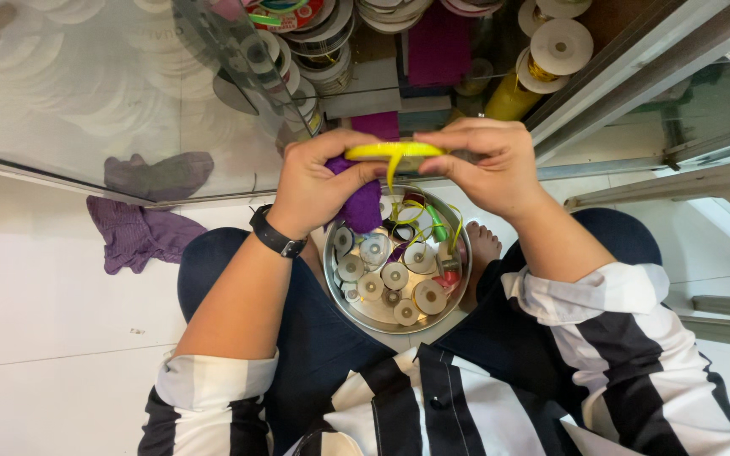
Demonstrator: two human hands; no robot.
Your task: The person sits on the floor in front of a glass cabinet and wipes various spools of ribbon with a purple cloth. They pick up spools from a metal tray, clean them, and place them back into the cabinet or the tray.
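Fingers of the left hand (318,181) and right hand (487,165) pinch opposite ends of a flat yellow ribbon spool (392,151); the left also clutches a purple cloth (363,205). Both hover above a round metal tin (460,279) of small ribbon reels (394,275), below a glass cabinet (111,93).
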